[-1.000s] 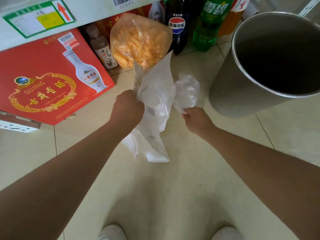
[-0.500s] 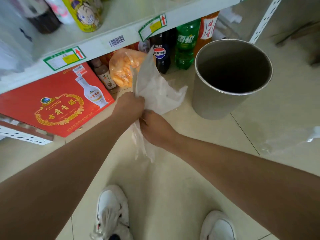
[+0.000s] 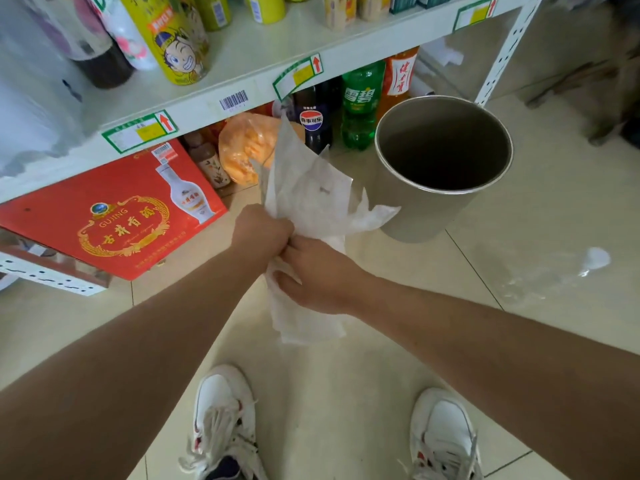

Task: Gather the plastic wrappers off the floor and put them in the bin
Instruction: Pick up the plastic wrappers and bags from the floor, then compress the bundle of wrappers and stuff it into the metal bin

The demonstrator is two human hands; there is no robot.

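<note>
A bunch of white plastic wrappers point(image 3: 311, 199) is held up between both hands, above the tiled floor and just left of the bin. My left hand point(image 3: 259, 233) is fisted around the middle of the bunch. Right below it, my right hand point(image 3: 315, 275) grips the lower part, whose loose end point(image 3: 304, 327) hangs down. The grey round bin point(image 3: 426, 216) stands open on the floor to the right, and its inside looks dark. One clear wrapper point(image 3: 550, 271) lies flat on the tiles at the far right.
A white shop shelf point(image 3: 242, 74) with bottles and cans runs across the top. Under it sit a red liquor box point(image 3: 117, 216), an orange snack bag point(image 3: 242, 150) and soda bottles point(image 3: 360, 105). My white shoes point(image 3: 221, 420) are on the tiles below.
My right hand came in from the right and joined the left on the wrappers. The bunch was lifted, and my view rose, showing the shelf, my shoes and the wrapper on the floor.
</note>
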